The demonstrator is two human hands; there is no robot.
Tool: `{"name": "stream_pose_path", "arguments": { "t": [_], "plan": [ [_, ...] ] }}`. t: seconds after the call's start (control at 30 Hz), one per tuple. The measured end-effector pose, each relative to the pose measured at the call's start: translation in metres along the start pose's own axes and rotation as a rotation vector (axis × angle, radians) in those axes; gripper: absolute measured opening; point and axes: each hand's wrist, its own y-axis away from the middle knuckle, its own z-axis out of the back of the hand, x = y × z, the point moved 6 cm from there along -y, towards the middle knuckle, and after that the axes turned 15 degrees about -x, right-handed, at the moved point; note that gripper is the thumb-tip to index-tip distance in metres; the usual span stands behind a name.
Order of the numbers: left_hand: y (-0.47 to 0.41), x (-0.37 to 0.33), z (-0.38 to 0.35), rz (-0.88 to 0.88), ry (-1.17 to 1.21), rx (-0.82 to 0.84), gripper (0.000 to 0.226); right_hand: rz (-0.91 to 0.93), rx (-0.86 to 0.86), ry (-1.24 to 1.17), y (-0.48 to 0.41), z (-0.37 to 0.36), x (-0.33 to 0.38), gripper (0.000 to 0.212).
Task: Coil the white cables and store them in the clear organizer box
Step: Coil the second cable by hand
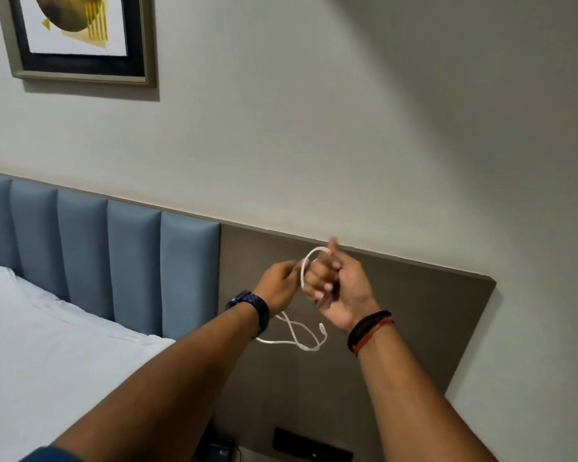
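Note:
A thin white cable (pixel 302 341) is held up in the air in front of a brown wall panel. My right hand (pixel 341 288) is closed, with a loop of the cable wound over its fingers. My left hand (pixel 279 283), with a dark watch on the wrist, pinches the cable just left of that loop. The rest of the cable hangs below both hands in loose curves, its plug end dangling near my right wrist. The clear organizer box is not in view.
A blue padded headboard (pixel 114 261) and a white pillow (pixel 47 345) are at the left. The brown panel (pixel 414 328) carries a dark socket plate (pixel 311 450) at the bottom. A framed picture (pixel 77 38) hangs on the wall at the upper left.

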Motion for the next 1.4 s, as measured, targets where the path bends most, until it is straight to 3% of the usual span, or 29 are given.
{"name": "stream_pose_path", "arguments": {
  "t": [0.1,0.17,0.23,0.3,0.37,0.43,0.5,0.57,0.63,0.7,0.77,0.9,1.07,1.23,1.4],
  "plan": [
    [0.015,0.006,-0.012,0.049,-0.051,0.125,0.039,0.219,-0.195,-0.280,-0.009,0.005,0.026,0.044],
    [0.022,0.007,-0.018,0.042,-0.090,0.212,0.041,0.416,-0.385,-0.158,-0.010,0.016,0.038,0.034],
    [0.025,0.004,-0.020,-0.003,-0.131,0.266,0.042,0.685,-0.655,0.365,-0.003,0.027,0.048,0.028],
    [0.024,-0.002,-0.018,-0.100,-0.217,0.273,0.040,0.864,-0.762,0.839,0.001,0.032,0.044,0.025],
    [0.023,-0.009,-0.013,-0.258,-0.356,0.281,0.033,0.789,-0.671,1.175,-0.001,0.038,0.027,0.029],
    [0.021,-0.013,-0.006,-0.406,-0.503,0.294,0.027,0.664,-0.569,1.601,-0.003,0.046,0.007,0.048],
    [0.017,-0.013,0.004,-0.489,-0.595,0.317,0.026,0.496,-0.463,1.816,-0.005,0.054,-0.006,0.062],
    [0.013,-0.009,0.012,-0.521,-0.642,0.335,0.022,0.199,-0.371,1.658,-0.004,0.060,-0.019,0.064],
    [0.010,0.000,0.021,-0.498,-0.674,0.302,0.020,-0.094,-0.255,1.303,0.000,0.059,-0.030,0.059],
    [0.010,0.012,0.025,-0.413,-0.639,0.260,0.017,-0.246,-0.100,0.957,0.005,0.048,-0.036,0.056],
    [0.016,0.020,0.020,-0.321,-0.541,0.244,0.019,-0.276,0.024,0.689,0.007,0.032,-0.033,0.053],
    [0.027,0.023,-0.003,-0.148,-0.416,0.289,0.025,-0.179,0.062,0.269,0.006,0.007,-0.023,0.047],
    [0.035,0.020,-0.016,0.001,-0.328,0.380,0.022,0.139,-0.234,-0.088,-0.005,0.012,-0.003,0.029],
    [0.036,0.011,-0.021,0.035,-0.360,0.406,0.029,0.459,-0.648,0.203,-0.006,0.028,0.005,0.024],
    [0.042,0.007,-0.021,0.107,-0.286,0.520,0.012,0.433,-0.677,0.165,-0.011,0.035,0.006,0.028]
  ]
}}
